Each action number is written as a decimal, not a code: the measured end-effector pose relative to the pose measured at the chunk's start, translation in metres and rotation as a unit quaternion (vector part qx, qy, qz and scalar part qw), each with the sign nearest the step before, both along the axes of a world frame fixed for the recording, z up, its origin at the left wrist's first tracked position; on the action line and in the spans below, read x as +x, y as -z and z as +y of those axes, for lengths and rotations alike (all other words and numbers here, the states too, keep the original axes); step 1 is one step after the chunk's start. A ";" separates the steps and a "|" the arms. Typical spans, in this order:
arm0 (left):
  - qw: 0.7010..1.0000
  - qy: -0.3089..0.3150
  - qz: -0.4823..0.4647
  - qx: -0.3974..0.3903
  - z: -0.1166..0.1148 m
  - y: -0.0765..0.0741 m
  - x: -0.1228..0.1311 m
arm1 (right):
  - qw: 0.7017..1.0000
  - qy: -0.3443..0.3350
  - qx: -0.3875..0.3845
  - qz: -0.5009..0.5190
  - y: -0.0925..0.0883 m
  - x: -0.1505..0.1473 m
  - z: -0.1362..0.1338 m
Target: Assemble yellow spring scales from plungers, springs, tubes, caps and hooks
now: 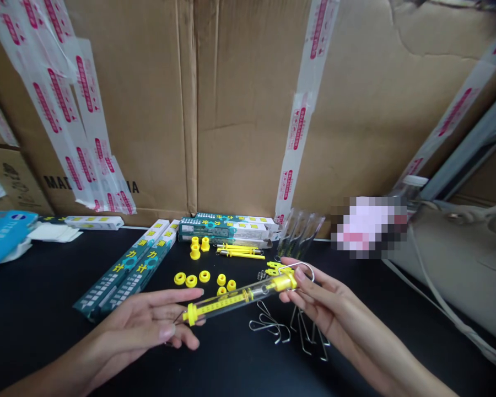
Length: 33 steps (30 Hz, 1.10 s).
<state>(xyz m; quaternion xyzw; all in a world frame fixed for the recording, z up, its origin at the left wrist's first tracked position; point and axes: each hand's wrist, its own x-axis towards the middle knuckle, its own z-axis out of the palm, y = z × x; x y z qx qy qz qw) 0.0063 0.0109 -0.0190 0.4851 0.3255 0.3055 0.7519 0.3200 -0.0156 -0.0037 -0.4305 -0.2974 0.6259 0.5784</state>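
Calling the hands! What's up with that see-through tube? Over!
Right hand gripping the tube's upper end; left hand at its lower end. Tube slanted above table. Wire hooks lie below; nothing seen blocking.

The black worktop (231, 369) bore teal-and-white cartons (126, 270), yellow plastic rings (185, 279), bent wire hooks (268, 324), yellow rods (243, 255) and clear tubes (300, 234).

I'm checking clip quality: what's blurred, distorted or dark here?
Head view: a pixelated patch hides something at right; head view: tape strips lean outward, the picture's upper right corner is dark; head view: fine markings on the yellow scale look soft.
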 end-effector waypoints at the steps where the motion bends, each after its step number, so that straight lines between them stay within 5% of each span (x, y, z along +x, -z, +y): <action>1: 1.000 -0.009 0.000 -0.001 0.000 0.000 0.001 | 1.000 0.003 -0.002 0.003 0.001 -0.001 0.000; 13: 0.987 -0.129 0.093 0.029 -0.005 0.003 0.012 | 1.000 -0.013 -0.016 0.011 -0.002 -0.008 -0.005; 33: 0.990 -0.108 0.085 0.019 -0.005 -0.002 0.012 | 0.999 -0.008 -0.038 0.029 0.000 -0.003 0.000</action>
